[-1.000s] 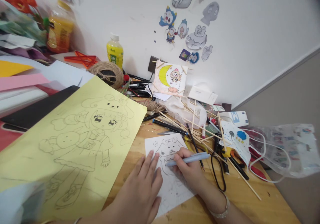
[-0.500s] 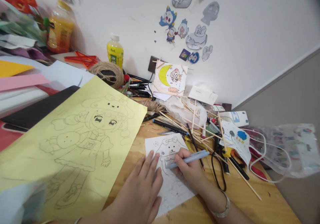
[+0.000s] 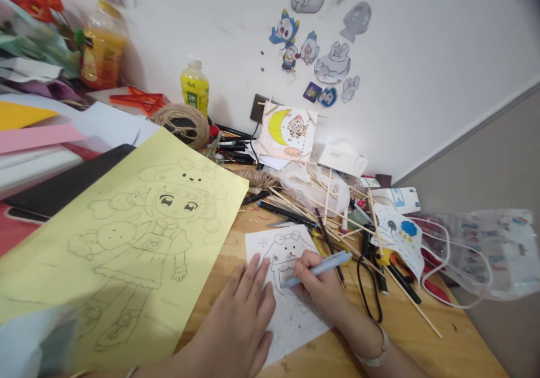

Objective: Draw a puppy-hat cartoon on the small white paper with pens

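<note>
A light blue pen (image 3: pixel 323 266) is gripped in my right hand (image 3: pixel 323 288), its lower end against a small white sheet (image 3: pixel 291 333). Black outlines of a character with a floppy-eared hat and bow show on the upper part of that sheet; fainter lines run below. My left hand (image 3: pixel 240 316) lies flat over the sheet's left edge, fingers stretched out and holding nothing. To the left rests a large yellow sheet (image 3: pixel 202 198) with a pencil drawing of a girl in a similar hat. The pen's tip is hard to make out.
Wooden sticks (image 3: pixel 329 195), a blue-capped black marker (image 3: pixel 287 214) and a black pencil (image 3: pixel 329 243) clutter the area behind the white sheet. Twine (image 3: pixel 181 125), a yellow drink bottle (image 3: pixel 194 88) and a framed moon drawing (image 3: pixel 287 133) stand by the wall. A clear plastic bag (image 3: pixel 498 254) lies right.
The pen in my right hand has tilted very slightly, its upper end a little higher and further left. My left hand and both sheets look unchanged.
</note>
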Available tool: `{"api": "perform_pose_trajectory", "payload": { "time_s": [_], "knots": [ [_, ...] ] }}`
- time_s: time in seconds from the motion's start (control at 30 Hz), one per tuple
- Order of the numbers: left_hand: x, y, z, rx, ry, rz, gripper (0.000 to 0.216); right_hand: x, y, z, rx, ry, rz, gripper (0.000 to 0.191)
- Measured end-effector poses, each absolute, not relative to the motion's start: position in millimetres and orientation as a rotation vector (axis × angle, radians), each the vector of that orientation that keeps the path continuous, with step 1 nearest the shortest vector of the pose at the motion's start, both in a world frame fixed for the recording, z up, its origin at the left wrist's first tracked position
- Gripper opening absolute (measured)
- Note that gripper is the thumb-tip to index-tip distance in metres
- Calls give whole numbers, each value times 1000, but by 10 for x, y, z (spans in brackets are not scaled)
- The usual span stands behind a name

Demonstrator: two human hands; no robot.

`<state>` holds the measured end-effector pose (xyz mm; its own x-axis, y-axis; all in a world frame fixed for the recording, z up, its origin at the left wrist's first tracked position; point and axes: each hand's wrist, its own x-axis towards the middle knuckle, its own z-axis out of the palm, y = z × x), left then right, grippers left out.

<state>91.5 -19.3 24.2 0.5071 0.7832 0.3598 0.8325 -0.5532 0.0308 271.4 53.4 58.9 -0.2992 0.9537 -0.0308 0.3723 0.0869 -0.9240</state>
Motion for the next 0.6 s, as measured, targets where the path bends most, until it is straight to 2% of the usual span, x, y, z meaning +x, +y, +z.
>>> {"api": "perform_pose_trajectory", "payload": {
  "time_s": [0.6],
  "knots": [
    [892, -181, 357, -2643, -1420, -447, 53, 2735, 557, 572, -1324, -1749, 1236, 28]
  ]
}}
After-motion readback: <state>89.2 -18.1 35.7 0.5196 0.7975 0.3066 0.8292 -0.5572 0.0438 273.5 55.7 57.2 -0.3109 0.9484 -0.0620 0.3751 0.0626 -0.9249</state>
